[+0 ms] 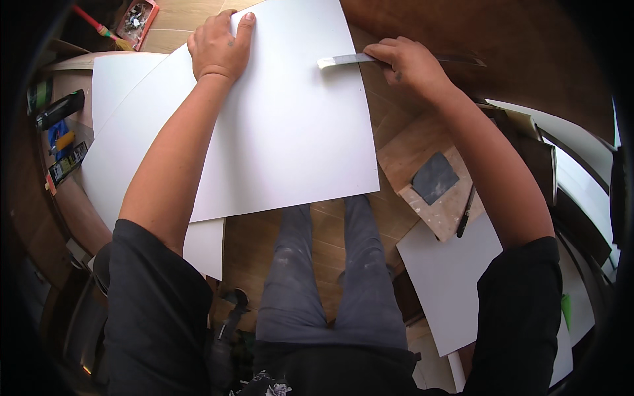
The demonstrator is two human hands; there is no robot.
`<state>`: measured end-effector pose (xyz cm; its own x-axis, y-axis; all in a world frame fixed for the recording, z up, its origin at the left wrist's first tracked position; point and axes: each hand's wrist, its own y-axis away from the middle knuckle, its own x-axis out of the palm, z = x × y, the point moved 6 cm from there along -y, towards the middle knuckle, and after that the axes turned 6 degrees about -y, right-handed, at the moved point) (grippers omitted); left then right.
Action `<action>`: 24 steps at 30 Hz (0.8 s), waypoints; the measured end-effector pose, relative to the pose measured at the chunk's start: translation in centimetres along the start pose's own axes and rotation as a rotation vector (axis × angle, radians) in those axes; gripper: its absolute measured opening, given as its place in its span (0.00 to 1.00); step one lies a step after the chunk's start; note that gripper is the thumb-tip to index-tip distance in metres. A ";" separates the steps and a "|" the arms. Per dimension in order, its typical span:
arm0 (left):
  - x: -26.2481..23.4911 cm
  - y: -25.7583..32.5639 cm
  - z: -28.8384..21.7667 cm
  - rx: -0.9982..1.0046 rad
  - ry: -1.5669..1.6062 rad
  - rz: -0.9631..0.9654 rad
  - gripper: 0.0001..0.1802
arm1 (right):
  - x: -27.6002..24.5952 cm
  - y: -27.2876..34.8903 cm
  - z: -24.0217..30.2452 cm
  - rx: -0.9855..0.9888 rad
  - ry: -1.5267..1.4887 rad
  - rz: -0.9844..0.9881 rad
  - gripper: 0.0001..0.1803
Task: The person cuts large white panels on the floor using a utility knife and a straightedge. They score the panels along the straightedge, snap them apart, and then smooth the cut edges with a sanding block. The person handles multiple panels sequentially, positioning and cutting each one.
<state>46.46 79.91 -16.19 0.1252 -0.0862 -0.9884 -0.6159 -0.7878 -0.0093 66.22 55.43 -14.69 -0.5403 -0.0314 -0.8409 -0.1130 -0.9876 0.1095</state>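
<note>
A large white panel (297,132) spreads out in front of me, above my legs. My left hand (221,49) grips its far left edge, thumb on the white face and fingers curled at the edge. In my right hand (409,63) is a long, flat metal strip tool (347,60), held around its middle. The tool's pale-tipped left end lies over the panel near the right edge, while its darker right end points away past my hand. Whether the tip touches the panel I cannot tell.
Another white panel (125,79) lies under the first at left. Dark bottles (61,110) stand on a ledge there. At right, a wooden block (422,148) bears a dark grey pad (435,178) and a thin black tool (466,212). A red tray (137,23) sits on the floor.
</note>
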 end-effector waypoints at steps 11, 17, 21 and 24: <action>0.0 0.0 0.5 -0.014 -0.001 -0.005 0.35 | 4.1 18.2 4.3 0.104 -0.307 0.309 0.17; 0.1 -0.2 -0.3 -0.018 0.033 0.019 0.35 | 3.7 3.5 -2.3 0.348 -0.805 -0.123 0.17; -0.2 0.0 -0.1 -0.018 0.031 0.004 0.35 | 2.4 -3.5 -1.2 0.331 -0.781 -0.226 0.16; -0.1 -0.1 0.1 0.001 0.015 0.004 0.36 | 1.5 -4.4 -1.0 0.197 -0.730 -0.245 0.12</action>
<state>46.49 80.08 -16.12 0.1345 -0.0988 -0.9860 -0.6171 -0.7869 -0.0053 66.79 59.58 -16.94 -0.8832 0.3596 -0.3010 -0.4079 -0.9057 0.1150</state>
